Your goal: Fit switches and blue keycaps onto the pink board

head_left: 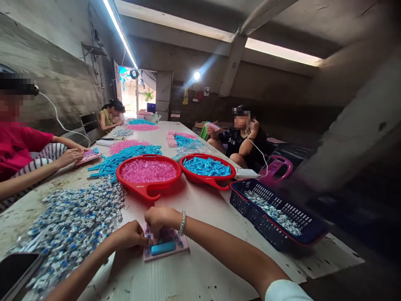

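In front of me on the table lies a shallow pink plastic case point(166, 254). A blue rectangular block point(163, 248) sits along its near side, and small clear and dark-blue pieces fill other parts. My left hand point(131, 235) is closed at the case's left edge, thumb and finger gripping it there. My right hand point(163, 218) reaches over the far side, fingers bent down into the case and pressed together. Whatever is between those fingertips is hidden. A beaded bracelet point(182, 222) circles the right wrist.
Beyond the case stand a red basket point(147, 184) of pink pieces and a red basket point(205, 179) of blue pieces. Small wrapped parts point(78, 213) spread leftward, near a phone point(19, 271). A dark-blue basket point(266, 225) stands right. Several people sit along the table point(200, 267).
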Action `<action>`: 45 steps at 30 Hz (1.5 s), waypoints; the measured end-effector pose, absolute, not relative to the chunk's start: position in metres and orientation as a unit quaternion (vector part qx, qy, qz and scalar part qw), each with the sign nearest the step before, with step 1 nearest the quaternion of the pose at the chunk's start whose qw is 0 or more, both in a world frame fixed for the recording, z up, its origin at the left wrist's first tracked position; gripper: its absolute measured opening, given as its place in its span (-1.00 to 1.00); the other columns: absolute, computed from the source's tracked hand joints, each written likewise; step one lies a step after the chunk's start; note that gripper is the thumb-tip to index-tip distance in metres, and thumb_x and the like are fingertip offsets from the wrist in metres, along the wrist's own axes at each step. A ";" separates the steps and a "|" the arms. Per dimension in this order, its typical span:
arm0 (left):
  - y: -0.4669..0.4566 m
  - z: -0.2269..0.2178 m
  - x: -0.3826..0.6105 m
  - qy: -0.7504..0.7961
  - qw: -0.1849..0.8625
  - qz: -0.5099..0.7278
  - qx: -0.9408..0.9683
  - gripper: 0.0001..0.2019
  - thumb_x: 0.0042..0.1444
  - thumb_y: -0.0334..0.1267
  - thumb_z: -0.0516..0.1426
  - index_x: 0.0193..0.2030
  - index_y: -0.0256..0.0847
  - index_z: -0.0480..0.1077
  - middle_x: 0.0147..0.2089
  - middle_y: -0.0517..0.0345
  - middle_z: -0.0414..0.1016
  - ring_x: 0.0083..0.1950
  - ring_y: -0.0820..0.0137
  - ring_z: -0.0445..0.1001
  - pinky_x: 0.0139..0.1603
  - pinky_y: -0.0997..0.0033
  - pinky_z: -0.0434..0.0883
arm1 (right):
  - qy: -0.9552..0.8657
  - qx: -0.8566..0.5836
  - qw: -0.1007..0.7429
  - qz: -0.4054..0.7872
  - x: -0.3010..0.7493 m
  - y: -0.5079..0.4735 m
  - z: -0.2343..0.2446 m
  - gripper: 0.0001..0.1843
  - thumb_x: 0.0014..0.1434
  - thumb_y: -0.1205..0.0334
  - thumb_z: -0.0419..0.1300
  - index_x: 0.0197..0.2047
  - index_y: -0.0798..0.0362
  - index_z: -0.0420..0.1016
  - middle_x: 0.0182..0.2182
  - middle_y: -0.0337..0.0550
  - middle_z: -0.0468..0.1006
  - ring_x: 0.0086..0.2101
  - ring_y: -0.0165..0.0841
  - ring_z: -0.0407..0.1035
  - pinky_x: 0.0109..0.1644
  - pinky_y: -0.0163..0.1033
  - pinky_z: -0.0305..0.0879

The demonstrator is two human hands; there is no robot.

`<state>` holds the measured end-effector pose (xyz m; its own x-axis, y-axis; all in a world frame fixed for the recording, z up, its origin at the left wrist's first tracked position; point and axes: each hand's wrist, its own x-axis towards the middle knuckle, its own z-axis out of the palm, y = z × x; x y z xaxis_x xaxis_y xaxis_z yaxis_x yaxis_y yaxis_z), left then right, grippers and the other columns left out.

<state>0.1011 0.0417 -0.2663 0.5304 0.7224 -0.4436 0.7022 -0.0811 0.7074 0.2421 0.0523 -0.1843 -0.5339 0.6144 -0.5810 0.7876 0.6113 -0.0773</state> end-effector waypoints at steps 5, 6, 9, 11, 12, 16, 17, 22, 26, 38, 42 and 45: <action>0.049 -0.274 0.109 0.460 0.621 -0.039 0.633 -0.51 -0.52 0.19 0.26 -0.72 -0.22 0.29 -0.77 0.23 0.26 -0.68 0.41 0.28 -0.56 0.39 0.26 | 0.863 0.416 0.254 -0.132 0.241 0.055 -0.190 -0.37 -0.25 0.12 0.44 -0.08 0.18 0.49 -0.18 0.04 0.56 -0.27 -0.14 0.48 -0.42 -0.29 0.32; 0.049 -0.273 0.110 0.462 0.622 -0.046 0.631 -0.50 -0.56 0.21 0.27 -0.74 -0.23 0.29 -0.78 0.23 0.24 -0.69 0.41 0.28 -0.56 0.37 0.27 | 0.866 0.412 0.253 -0.126 0.243 0.054 -0.191 -0.39 -0.23 0.11 0.43 -0.09 0.18 0.49 -0.18 0.05 0.56 -0.26 -0.13 0.48 -0.41 -0.28 0.32; 0.045 -0.268 0.115 0.479 0.621 -0.047 0.619 -0.47 -0.61 0.23 0.29 -0.76 -0.24 0.30 -0.80 0.23 0.24 -0.71 0.42 0.26 -0.55 0.35 0.30 | 0.877 0.401 0.240 -0.113 0.249 0.050 -0.191 -0.46 -0.16 0.08 0.40 -0.11 0.18 0.50 -0.18 0.05 0.56 -0.23 -0.14 0.47 -0.36 -0.29 0.31; 0.041 -0.263 0.117 0.496 0.611 -0.035 0.616 -0.45 -0.58 0.26 0.28 -0.76 -0.24 0.29 -0.78 0.23 0.26 -0.71 0.44 0.26 -0.54 0.35 0.30 | 0.886 0.394 0.220 -0.106 0.254 0.049 -0.190 -0.50 -0.13 0.08 0.39 -0.13 0.18 0.51 -0.19 0.05 0.56 -0.21 -0.16 0.46 -0.36 -0.32 0.27; 0.038 -0.260 0.118 0.504 0.605 -0.029 0.616 -0.45 -0.55 0.27 0.27 -0.76 -0.24 0.28 -0.77 0.22 0.28 -0.71 0.44 0.26 -0.54 0.36 0.30 | 0.889 0.391 0.211 -0.107 0.256 0.049 -0.191 -0.51 -0.12 0.07 0.39 -0.15 0.18 0.51 -0.21 0.05 0.56 -0.23 -0.17 0.45 -0.38 -0.33 0.24; 0.027 -0.250 0.119 0.531 0.565 -0.022 0.631 -0.49 -0.36 0.23 0.23 -0.76 -0.22 0.26 -0.73 0.18 0.33 -0.68 0.41 0.28 -0.52 0.37 0.27 | 0.896 0.387 0.160 -0.149 0.266 0.049 -0.207 -0.61 -0.11 0.05 0.38 -0.26 0.14 0.52 -0.39 -0.11 0.55 -0.37 -0.29 0.41 -0.46 -0.36 0.11; 0.025 -0.247 0.118 0.536 0.552 -0.018 0.639 -0.52 -0.30 0.19 0.22 -0.75 -0.22 0.26 -0.72 0.18 0.32 -0.66 0.39 0.30 -0.51 0.37 0.26 | 0.903 0.377 0.131 -0.161 0.271 0.048 -0.213 -0.64 -0.09 0.06 0.37 -0.28 0.13 0.51 -0.42 -0.16 0.53 -0.40 -0.34 0.38 -0.46 -0.37 0.09; 0.003 -0.230 0.112 0.570 0.276 0.044 0.772 -0.71 0.05 -0.09 0.05 -0.56 -0.20 0.39 -0.55 0.10 0.43 -0.41 0.24 0.43 -0.33 0.34 0.26 | 0.885 0.413 -0.110 -0.183 0.343 0.054 -0.215 -0.82 0.07 0.18 0.28 -0.34 0.13 0.49 -0.40 -0.20 0.53 -0.41 -0.44 0.35 -0.36 -0.40 0.19; -0.020 -0.227 0.116 0.483 0.170 0.100 0.853 -0.70 0.14 -0.18 -0.01 -0.06 -0.17 0.42 -0.04 -0.03 0.47 -0.04 0.21 0.43 -0.06 0.28 0.35 | 0.703 0.674 -0.224 -0.037 0.443 0.092 -0.173 -0.79 0.21 0.38 0.06 -0.21 0.12 0.52 -0.18 -0.06 0.54 -0.19 -0.32 0.40 -0.13 -0.29 0.27; -0.051 -0.261 0.147 0.435 0.042 0.038 0.899 -0.46 -0.03 -0.02 0.20 0.04 -0.32 0.42 0.08 -0.25 0.42 0.07 -0.05 0.39 0.06 0.03 0.38 | 0.668 0.718 -0.191 -0.039 0.508 0.159 -0.171 -0.89 -0.02 0.55 0.20 -0.40 0.23 0.52 -0.34 0.05 0.56 -0.24 -0.23 0.43 -0.11 -0.20 0.29; -0.048 -0.260 0.137 0.458 0.070 0.084 0.882 -0.49 -0.03 -0.06 0.21 0.05 -0.28 0.39 0.06 -0.23 0.43 0.08 -0.02 0.38 0.04 0.06 0.40 | 0.651 0.707 -0.275 -0.026 0.482 0.130 -0.170 -0.72 0.14 0.43 0.07 -0.08 0.22 0.45 -0.17 0.12 0.51 -0.13 -0.21 0.38 -0.08 -0.20 0.28; -0.044 -0.255 0.126 0.465 0.119 0.142 0.865 -0.65 0.04 -0.10 0.16 -0.04 -0.19 0.42 -0.01 -0.11 0.45 0.01 0.08 0.42 -0.03 0.12 0.43 | 0.689 0.618 -0.345 -0.157 0.439 0.069 -0.194 -0.67 0.13 0.33 0.11 -0.01 0.12 0.40 -0.23 -0.07 0.52 -0.28 -0.32 0.41 -0.22 -0.27 0.34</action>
<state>0.1262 -0.0437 -0.2547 0.5266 0.8395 0.1342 0.7718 -0.5383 0.3384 0.4386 0.0692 -0.1940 0.0021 0.9597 0.2810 0.7425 0.1867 -0.6433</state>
